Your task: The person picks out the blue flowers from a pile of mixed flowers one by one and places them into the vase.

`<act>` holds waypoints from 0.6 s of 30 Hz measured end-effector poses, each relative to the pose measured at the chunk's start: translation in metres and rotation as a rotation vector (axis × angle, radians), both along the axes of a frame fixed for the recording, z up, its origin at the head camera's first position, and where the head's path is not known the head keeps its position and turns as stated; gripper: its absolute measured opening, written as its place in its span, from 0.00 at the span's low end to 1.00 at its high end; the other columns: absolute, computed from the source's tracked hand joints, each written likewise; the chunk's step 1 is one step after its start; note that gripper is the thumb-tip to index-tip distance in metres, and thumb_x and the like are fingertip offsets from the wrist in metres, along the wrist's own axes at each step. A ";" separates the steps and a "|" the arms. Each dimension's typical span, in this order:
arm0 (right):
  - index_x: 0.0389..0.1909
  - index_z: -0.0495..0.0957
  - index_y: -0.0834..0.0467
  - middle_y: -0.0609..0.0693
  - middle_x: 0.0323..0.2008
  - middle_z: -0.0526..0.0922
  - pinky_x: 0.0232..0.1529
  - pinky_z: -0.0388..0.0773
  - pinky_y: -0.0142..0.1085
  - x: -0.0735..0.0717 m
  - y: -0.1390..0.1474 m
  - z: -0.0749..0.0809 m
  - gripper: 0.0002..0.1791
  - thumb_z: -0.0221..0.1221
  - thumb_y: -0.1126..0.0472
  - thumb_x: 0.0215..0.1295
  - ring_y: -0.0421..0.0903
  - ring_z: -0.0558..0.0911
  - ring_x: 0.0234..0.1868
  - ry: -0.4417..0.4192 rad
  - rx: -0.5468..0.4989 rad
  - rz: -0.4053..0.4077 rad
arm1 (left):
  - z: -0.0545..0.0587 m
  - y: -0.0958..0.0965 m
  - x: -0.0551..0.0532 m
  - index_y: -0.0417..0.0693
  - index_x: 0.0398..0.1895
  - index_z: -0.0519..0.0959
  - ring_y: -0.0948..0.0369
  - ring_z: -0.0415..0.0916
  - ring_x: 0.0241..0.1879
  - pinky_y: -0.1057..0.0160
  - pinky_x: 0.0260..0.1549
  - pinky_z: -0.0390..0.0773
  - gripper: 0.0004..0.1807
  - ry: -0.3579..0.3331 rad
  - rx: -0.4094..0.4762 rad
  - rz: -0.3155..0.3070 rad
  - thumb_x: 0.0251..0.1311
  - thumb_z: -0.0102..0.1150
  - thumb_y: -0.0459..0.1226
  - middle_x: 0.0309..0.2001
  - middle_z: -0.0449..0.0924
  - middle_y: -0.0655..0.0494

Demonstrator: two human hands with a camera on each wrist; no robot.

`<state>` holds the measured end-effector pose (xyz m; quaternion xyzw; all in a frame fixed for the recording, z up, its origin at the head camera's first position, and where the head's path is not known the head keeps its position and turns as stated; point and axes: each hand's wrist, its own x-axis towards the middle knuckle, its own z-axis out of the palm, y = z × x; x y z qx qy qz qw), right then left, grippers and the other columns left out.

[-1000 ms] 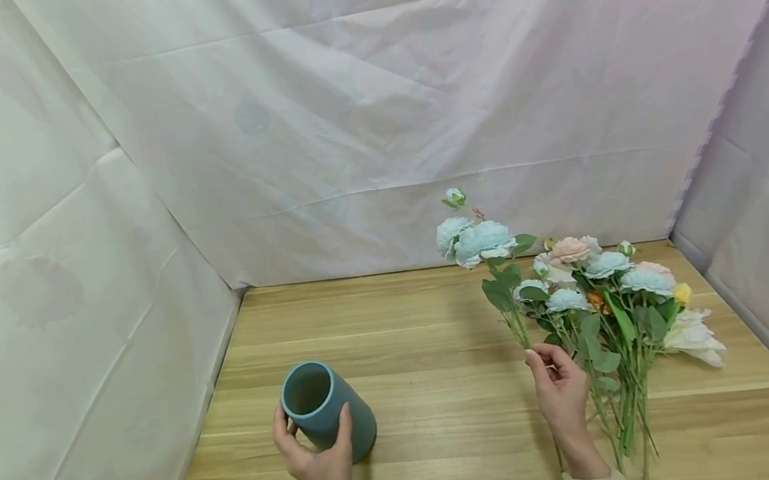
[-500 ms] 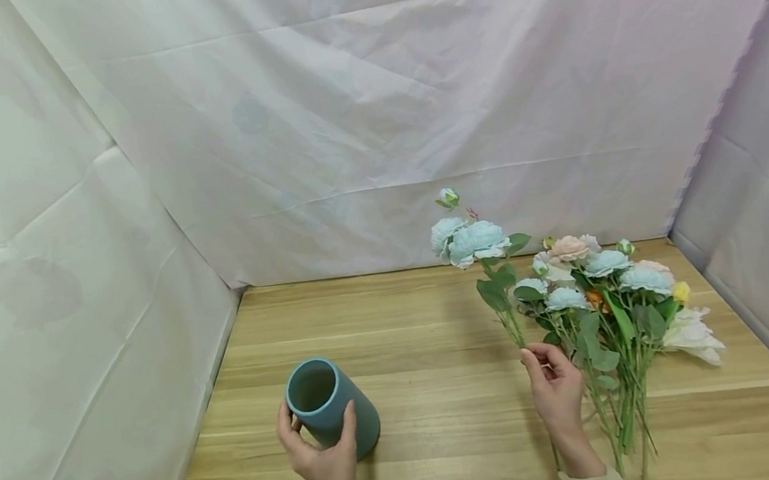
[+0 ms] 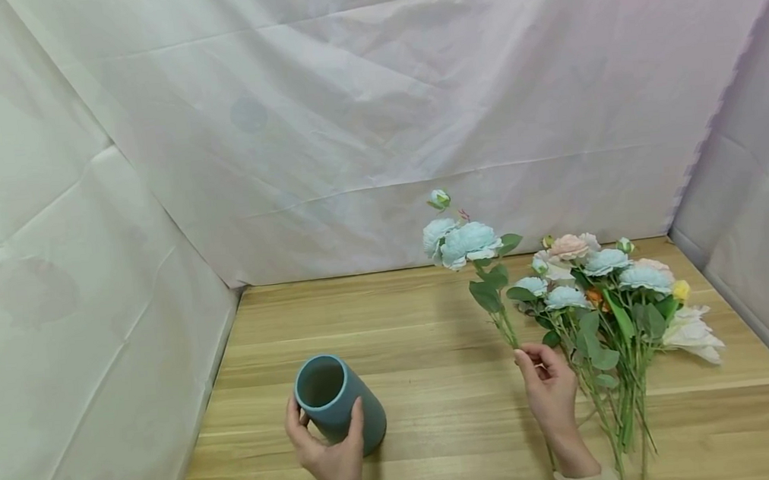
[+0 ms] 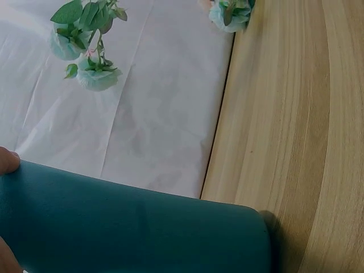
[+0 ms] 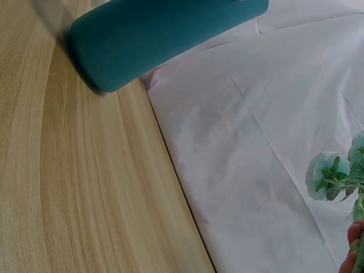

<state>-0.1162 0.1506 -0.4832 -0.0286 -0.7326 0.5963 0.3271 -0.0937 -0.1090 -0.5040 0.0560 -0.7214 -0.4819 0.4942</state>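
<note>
My left hand grips a teal vase near its open top, thumb on one side and fingers on the other. The vase stands on the wooden table, and nothing shows inside its mouth. My right hand pinches the stem of a light blue flower spray between thumb and fingertips. That spray has two full blooms, a small bud on top and green leaves, and it is held up to the right of the vase. In the right wrist view, fingertips show on the green stem at the right edge.
A bunch of flowers in blue, peach, orange and yellow lies to the right of my right hand, stems toward me. A white lily-like bloom lies at its right side. White cloth hangs behind the wooden table and along both sides.
My right hand has carried the blue flower spray a little to the left. My left hand and the vase have shifted slightly right, and the bunch has stayed in place.
</note>
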 end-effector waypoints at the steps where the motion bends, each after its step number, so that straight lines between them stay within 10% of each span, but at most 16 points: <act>1: 0.30 0.77 0.74 0.64 0.22 0.76 0.22 0.69 0.20 0.000 0.000 0.000 0.03 0.57 0.80 0.55 0.30 0.75 0.24 0.005 0.003 0.002 | 0.000 0.001 0.000 0.27 0.59 0.64 0.47 0.67 0.51 0.66 0.49 0.62 0.51 -0.001 -0.004 0.000 0.20 0.75 0.18 0.55 0.69 0.33; 18: 0.30 0.76 0.76 0.66 0.21 0.75 0.21 0.68 0.20 -0.001 -0.001 -0.001 0.03 0.56 0.82 0.54 0.31 0.74 0.22 0.057 0.007 0.038 | 0.013 0.012 0.001 0.24 0.59 0.62 0.44 0.66 0.50 0.67 0.50 0.62 0.49 0.005 -0.044 -0.038 0.22 0.74 0.17 0.54 0.68 0.30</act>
